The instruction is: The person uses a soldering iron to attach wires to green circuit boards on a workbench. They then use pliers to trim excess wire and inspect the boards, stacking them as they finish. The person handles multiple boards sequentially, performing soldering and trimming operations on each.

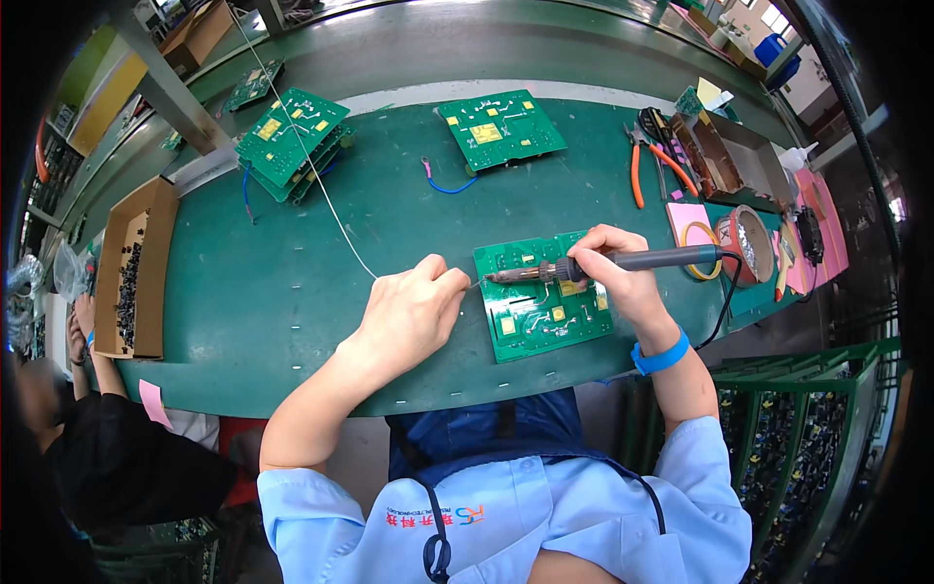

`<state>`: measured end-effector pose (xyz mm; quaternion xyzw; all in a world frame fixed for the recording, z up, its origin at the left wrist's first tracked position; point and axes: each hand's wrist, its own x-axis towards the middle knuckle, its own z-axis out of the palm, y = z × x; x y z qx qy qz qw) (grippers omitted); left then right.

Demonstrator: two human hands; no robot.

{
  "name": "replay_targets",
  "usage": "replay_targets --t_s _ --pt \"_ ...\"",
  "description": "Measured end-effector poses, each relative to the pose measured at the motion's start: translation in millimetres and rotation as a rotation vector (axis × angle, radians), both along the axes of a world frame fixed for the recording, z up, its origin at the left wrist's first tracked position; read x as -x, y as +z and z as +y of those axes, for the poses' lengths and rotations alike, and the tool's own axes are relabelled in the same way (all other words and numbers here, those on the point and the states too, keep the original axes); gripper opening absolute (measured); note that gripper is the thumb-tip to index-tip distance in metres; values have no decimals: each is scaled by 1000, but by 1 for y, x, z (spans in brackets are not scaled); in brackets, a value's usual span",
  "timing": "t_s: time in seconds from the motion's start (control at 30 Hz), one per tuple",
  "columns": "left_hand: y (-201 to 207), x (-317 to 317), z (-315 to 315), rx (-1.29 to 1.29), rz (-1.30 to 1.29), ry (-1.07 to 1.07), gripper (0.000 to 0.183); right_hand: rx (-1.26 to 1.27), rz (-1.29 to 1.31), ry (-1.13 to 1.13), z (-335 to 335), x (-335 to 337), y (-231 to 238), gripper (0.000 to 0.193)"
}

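Electronics workshop (soldering iron [671, 257], circuit boards [535, 316])

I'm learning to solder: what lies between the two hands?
The head view shows the soldering iron's front, over the circuit board, pointing from right hand toward left hand.

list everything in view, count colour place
Soldering iron: one, dark grey, centre
Circuit board: one, green, beneath iron
Solder wire: one, pale, centre left
Board stack: one, green, upper left
Loose board: one, green, top middle
Pliers: one, orange-handled, upper right
Cardboard tray: one, brown, upper right
Bowl: one, red, right
Ring: one, yellow, beside bowl
Carton: one, brown, left
Small parts: many, black, in carton
Workbench: one, green, throughout
Co-worker: one, black top, lower left
Racks: several, green, lower corners
Left hand: one, bare, centre
Right hand: one, bare, centre
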<state>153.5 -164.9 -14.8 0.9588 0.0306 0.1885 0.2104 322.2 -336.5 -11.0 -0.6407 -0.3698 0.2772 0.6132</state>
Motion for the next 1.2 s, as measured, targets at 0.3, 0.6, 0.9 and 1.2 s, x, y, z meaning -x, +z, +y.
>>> replay_targets --t_s 0.3,0.6,0.9,1.2 --pt "0 -1 2 -7 -5 32 5 -1 4 -24 0 0 -1 11" --pt "6 7 17 -32 3 149 11 -257 4 -183 -18 -8 -2 12" --pt "2 -1 -23 -78 53 96 20 -359 -130 -365 -45 -22 -12 18" --pt "-11 -17 -31 603 363 126 22 -445 -42 -465 -55 -23 -10 23"
